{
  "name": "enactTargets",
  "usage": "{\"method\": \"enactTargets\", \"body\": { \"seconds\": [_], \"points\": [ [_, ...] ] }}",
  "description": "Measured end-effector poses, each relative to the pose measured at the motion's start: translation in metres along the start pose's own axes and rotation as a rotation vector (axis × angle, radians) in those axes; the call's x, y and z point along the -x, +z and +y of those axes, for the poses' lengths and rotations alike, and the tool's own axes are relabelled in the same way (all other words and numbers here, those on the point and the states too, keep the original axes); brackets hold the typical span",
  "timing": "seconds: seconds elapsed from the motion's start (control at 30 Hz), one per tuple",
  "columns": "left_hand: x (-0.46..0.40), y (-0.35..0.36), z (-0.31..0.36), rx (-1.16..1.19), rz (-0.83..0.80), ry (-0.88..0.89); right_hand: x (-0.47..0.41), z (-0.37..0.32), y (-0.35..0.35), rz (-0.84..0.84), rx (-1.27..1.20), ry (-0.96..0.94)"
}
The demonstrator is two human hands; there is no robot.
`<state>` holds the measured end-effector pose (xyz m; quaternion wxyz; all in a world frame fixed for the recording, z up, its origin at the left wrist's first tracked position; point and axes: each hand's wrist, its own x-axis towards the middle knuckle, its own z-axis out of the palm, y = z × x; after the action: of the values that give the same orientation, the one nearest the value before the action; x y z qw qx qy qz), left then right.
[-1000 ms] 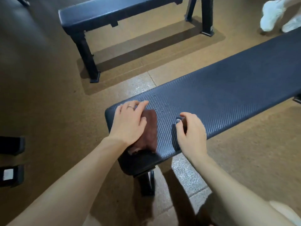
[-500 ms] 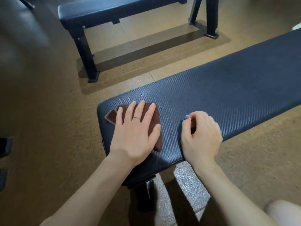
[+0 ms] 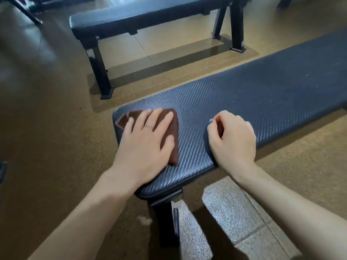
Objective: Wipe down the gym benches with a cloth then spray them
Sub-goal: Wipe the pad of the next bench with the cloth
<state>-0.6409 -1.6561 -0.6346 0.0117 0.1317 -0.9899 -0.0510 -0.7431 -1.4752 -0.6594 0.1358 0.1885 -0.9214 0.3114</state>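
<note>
A dark blue padded gym bench [image 3: 253,94] with a woven texture runs from the lower middle to the upper right. A brown cloth [image 3: 173,134] lies flat on its near left end. My left hand [image 3: 146,141] presses on the cloth with straight, spread fingers. My right hand [image 3: 232,139] rests on the pad's near edge to the right of the cloth, fingers curled into a loose fist with nothing in it. The bench's black leg [image 3: 166,222] stands below the near end.
A second dark bench [image 3: 140,17] on black legs stands parallel behind, across a strip of brown floor. A lighter speckled floor tile [image 3: 234,209] lies under my right forearm. Dark equipment parts show at the far left edge and top left.
My left hand has slid the cloth from the pad's near corner up toward its far left corner, and its fingers have spread flat. My right hand stays curled on the near edge.
</note>
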Motion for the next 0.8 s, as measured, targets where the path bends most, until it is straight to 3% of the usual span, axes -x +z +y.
{"method": "enactTargets", "body": {
  "seconds": [0.13,0.3,0.53,0.8],
  "points": [
    [0.049,-0.003,0.008,-0.01,-0.078,0.02,0.001,-0.003,0.003,0.006,0.026,-0.022],
    [-0.009,0.0,-0.023,0.036,-0.004,0.081,0.004,0.0,0.004,0.044,0.006,-0.015],
    [-0.103,0.004,-0.062,0.098,0.058,-0.165,0.006,-0.001,0.0,0.056,0.002,-0.002],
    [0.007,0.003,-0.04,0.048,0.044,-0.039,0.005,-0.002,0.003,0.048,-0.004,0.001]
  ]
}}
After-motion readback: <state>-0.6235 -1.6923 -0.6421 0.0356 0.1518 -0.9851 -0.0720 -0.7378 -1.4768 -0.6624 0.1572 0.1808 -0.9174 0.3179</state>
